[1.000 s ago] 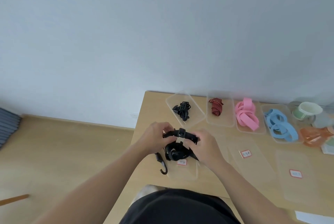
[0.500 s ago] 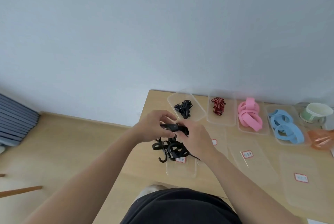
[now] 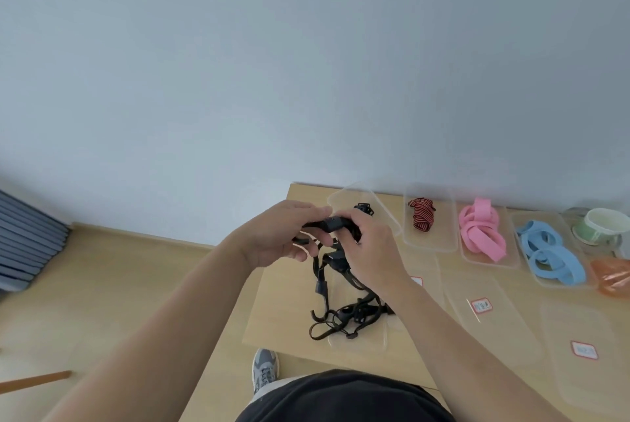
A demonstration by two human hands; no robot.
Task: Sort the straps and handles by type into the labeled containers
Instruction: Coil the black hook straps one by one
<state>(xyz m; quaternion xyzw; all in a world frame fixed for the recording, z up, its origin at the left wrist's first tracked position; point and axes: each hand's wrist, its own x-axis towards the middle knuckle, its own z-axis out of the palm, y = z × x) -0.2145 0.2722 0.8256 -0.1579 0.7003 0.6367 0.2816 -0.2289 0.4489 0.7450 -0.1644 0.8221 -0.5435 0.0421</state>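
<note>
A black strap (image 3: 332, 224) is gripped by both hands above the tabletop (image 3: 283, 302), the left hand (image 3: 272, 237) curled beneath it and the right hand (image 3: 371, 251) closed over it, while its tangled remainder is left hanging toward six o'clock into a near clear container (image 3: 358, 341). At twelve o'clock a far container (image 3: 387, 213) of black clips (image 3: 364, 207) is partly covered by the right hand. Toward three o'clock, containers of striped cord (image 3: 422, 213), pink straps (image 3: 480, 234) and blue straps (image 3: 545, 251) are lined up, and two labelled containers (image 3: 494, 323) are set at four o'clock.
</note>
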